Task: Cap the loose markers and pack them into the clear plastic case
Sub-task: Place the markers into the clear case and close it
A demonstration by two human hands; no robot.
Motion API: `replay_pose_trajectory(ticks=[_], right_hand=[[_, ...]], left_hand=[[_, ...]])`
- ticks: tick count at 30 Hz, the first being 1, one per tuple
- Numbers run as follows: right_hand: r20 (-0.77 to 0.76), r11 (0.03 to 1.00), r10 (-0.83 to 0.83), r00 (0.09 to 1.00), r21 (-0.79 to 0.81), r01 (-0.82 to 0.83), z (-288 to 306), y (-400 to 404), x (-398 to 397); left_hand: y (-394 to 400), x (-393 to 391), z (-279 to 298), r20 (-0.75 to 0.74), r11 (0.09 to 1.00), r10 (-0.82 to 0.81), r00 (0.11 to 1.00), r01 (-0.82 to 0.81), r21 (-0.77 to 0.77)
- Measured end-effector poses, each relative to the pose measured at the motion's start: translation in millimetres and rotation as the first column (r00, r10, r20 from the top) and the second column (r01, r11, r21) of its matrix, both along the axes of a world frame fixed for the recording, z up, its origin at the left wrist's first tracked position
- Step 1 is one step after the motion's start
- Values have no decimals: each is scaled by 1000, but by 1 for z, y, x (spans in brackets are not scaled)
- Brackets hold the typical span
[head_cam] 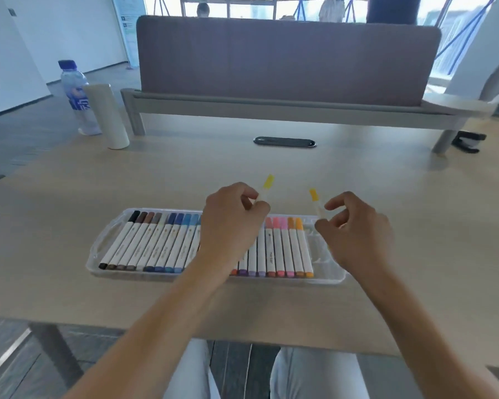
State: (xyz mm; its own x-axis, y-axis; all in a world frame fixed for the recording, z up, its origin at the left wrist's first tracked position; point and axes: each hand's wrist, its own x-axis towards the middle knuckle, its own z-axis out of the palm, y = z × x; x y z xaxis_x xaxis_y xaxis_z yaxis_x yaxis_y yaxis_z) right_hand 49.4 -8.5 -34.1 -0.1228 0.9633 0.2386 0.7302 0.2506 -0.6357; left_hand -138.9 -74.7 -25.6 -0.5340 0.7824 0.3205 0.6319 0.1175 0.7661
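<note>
Markers (185,243) lie side by side in the clear plastic case (333,273), which rests flat on the wooden table (69,197) directly in front of you. Their coloured caps run from black and brown at the left end, through blues, to pinks and oranges toward the right. The rightmost section of the case holds no marker.

Your left hand (231,223) hovers above the middle of the case and pinches a pale yellow marker (267,184) between thumb and fingertips, with its capped end pointing up and away from you. Your right hand (355,228) hovers above the right end of the case and pinches a deeper yellow marker (314,198) in the same manner, cap end up. The two held markers are near each other but apart.

At the far left of the table, a water bottle (75,96) stands just behind a white cylinder (107,116). A grey partition (285,59) crosses the far edge.
</note>
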Motion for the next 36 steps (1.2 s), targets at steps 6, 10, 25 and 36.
replay_pose_trajectory(ticks=[6,10,25,36], right_hand=[[132,999,40,990,6,-41,-24,-33,11],[157,997,32,987,64,-43,-30,-29,5],[142,963,244,959,79,-257,-48,-21,32],[-128,991,67,990,120,-51,-60,-18,69]], left_hand=[[-20,45,-30,-205,980,77,976,-111,-164],[-23,50,-33,-322,966,101,941,-170,-195],[-9,68,-29,-73,974,88,993,-101,-202],[17,121,-33,-200,971,-25,979,-24,-237]])
